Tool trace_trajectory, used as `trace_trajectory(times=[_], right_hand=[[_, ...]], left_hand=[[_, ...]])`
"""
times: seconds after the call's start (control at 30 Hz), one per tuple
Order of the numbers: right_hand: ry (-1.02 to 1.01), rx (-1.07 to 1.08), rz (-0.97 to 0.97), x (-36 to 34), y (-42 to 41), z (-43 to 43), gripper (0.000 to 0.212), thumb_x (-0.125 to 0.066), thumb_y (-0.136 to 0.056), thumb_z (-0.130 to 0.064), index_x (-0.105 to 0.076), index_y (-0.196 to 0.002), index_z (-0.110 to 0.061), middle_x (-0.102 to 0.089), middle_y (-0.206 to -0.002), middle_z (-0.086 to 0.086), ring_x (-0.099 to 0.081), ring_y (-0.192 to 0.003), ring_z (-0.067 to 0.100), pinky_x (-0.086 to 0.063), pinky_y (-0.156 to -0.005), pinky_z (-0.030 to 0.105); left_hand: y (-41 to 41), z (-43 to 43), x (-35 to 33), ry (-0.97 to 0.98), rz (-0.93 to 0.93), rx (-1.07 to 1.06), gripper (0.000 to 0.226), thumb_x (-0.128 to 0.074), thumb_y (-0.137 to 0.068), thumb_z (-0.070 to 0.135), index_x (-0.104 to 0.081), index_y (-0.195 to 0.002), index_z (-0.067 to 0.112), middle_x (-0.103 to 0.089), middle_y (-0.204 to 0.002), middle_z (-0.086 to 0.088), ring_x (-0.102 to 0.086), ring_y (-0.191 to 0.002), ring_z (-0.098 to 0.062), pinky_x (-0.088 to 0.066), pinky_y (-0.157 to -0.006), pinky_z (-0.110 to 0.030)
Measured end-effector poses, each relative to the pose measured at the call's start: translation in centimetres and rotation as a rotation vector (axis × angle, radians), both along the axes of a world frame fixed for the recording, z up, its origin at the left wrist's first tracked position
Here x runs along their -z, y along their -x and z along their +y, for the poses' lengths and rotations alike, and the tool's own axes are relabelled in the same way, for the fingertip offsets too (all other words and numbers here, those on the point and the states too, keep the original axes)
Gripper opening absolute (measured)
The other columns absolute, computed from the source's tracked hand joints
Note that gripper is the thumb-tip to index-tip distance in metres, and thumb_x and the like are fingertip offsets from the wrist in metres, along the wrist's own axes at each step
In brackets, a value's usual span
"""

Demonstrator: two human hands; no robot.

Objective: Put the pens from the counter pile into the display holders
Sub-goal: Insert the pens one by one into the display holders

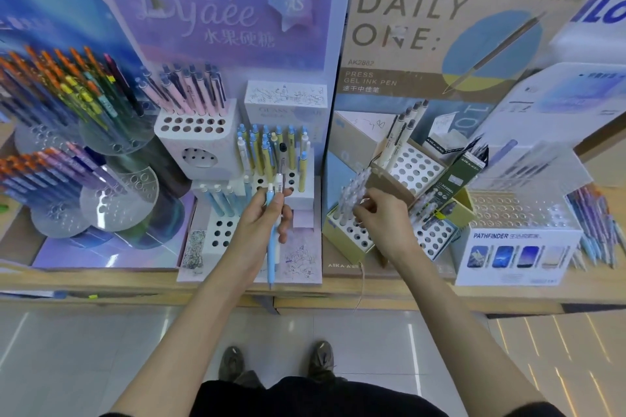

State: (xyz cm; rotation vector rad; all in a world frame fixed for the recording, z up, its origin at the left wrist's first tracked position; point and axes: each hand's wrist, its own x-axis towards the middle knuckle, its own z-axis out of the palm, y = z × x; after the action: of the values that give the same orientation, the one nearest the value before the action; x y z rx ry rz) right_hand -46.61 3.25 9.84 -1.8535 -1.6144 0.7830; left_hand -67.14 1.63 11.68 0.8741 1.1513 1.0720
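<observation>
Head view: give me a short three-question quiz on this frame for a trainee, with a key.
1. True or false: the left hand holds a blue pen.
2. The right hand grips clear pens over which one? A: round clear stand. B: tan holder. C: PATHFINDER box.
3. Fill in: the tan sign reads "DAILY ___".
Key: 1 true; 2 B; 3 ONE.
</observation>
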Motion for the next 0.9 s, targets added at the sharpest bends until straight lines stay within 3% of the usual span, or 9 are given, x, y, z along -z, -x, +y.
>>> trace_trajectory(times=[0.13,0.3,0.37,0.4,0.47,0.57,0.63,0.77,0.9], right_hand=[[0.044,-0.023,-0.039,0.1,-0.1,0.0,0.017,-0.055,-0.093,-0.005,-0.059,-0.078,-0.011,-0.066,-0.071,0.008,-0.065,-0.062,0.022,-0.045,-0.044,0.017],[0.064,-0.059,-0.136,-0.3,0.2,0.5,0.026,-0.055,-0.092,-0.003,-0.050,-0.070,-0.014,-0.063,-0.074,0.011,-0.058,-0.057,0.016,-0.041,-0.041,0.015],[0.120,-0.045,-0.126,-0.9,0.0,0.4,0.008,-0.055,-0.091,-0.001,-0.059,-0.086,-0.004,-0.066,-0.083,0.016,-0.063,-0.069,0.025,-0.053,-0.055,0.029],[0.127,-0.016,-0.122,-1.3,-0.2,0.1,0.012,-0.054,-0.091,0.001,-0.061,-0.101,0.001,-0.066,-0.087,0.016,-0.064,-0.076,0.028,-0.055,-0.066,0.037],[-0.017,0.087,-0.107,-2.1,-0.2,-1.1,0.029,-0.052,-0.091,0.000,-0.059,-0.119,-0.003,-0.064,-0.088,0.005,-0.060,-0.078,0.022,-0.052,-0.072,0.035],[-0.342,0.163,0.067,-4.6,2.8,-3.5,0.021,-0.053,-0.092,-0.009,-0.065,-0.109,-0.013,-0.062,-0.083,-0.009,-0.058,-0.075,0.002,-0.045,-0.066,0.013],[-0.307,0.057,0.234,-5.7,6.0,-3.7,0.015,-0.055,-0.093,-0.015,-0.066,-0.101,-0.020,-0.063,-0.082,-0.015,-0.057,-0.074,-0.004,-0.041,-0.063,0.007],[0.032,-0.149,0.503,-6.3,11.3,-1.4,0.014,-0.057,-0.094,-0.032,-0.066,-0.084,-0.034,-0.066,-0.086,-0.021,-0.056,-0.082,-0.005,-0.044,-0.076,0.020],[0.167,-0.168,0.654,-5.3,13.6,0.0,0.019,-0.062,-0.092,-0.027,-0.070,-0.088,-0.010,-0.065,-0.088,-0.003,-0.060,-0.088,0.015,-0.046,-0.083,0.030]], left_hand=[[0.3,-0.1,-0.1,-0.004,0.007,-0.009,0.019,-0.041,-0.102,0.020,-0.059,-0.103,0.020,-0.054,-0.068,0.007,-0.044,-0.054,-0.007,-0.040,-0.050,-0.019],[0.5,-0.1,0.0,-0.009,0.004,-0.008,0.018,-0.040,-0.102,0.020,-0.059,-0.103,0.020,-0.054,-0.068,0.007,-0.044,-0.055,-0.008,-0.040,-0.051,-0.020],[0.6,-0.1,0.2,-0.013,0.005,-0.002,0.018,-0.041,-0.102,0.020,-0.058,-0.104,0.020,-0.054,-0.069,0.006,-0.044,-0.056,-0.008,-0.041,-0.051,-0.020],[0.8,-0.1,0.2,-0.015,0.006,-0.001,0.018,-0.041,-0.102,0.020,-0.059,-0.104,0.020,-0.053,-0.069,0.006,-0.044,-0.056,-0.008,-0.041,-0.052,-0.020],[1.4,-0.1,0.3,-0.028,-0.007,-0.001,0.018,-0.042,-0.102,0.020,-0.059,-0.105,0.021,-0.053,-0.067,0.007,-0.046,-0.056,-0.007,-0.042,-0.052,-0.019],[2.4,-0.1,0.2,-0.025,-0.037,0.005,0.021,-0.041,-0.102,0.023,-0.062,-0.103,0.023,-0.053,-0.064,0.008,-0.046,-0.054,-0.006,-0.043,-0.051,-0.019],[3.2,0.0,0.1,-0.018,-0.044,0.019,0.023,-0.040,-0.103,0.026,-0.063,-0.103,0.023,-0.050,-0.061,0.008,-0.042,-0.050,-0.007,-0.043,-0.050,-0.020],[5.0,-0.1,-0.1,0.008,-0.074,0.084,0.025,-0.043,-0.101,0.030,-0.068,-0.097,0.024,-0.048,-0.059,0.005,-0.036,-0.044,-0.007,-0.038,-0.044,-0.018],[6.6,-0.3,-0.3,-0.032,-0.033,0.187,0.023,-0.050,-0.091,0.038,-0.061,-0.091,0.018,-0.057,-0.061,0.004,-0.044,-0.046,-0.008,-0.043,-0.047,-0.020]])
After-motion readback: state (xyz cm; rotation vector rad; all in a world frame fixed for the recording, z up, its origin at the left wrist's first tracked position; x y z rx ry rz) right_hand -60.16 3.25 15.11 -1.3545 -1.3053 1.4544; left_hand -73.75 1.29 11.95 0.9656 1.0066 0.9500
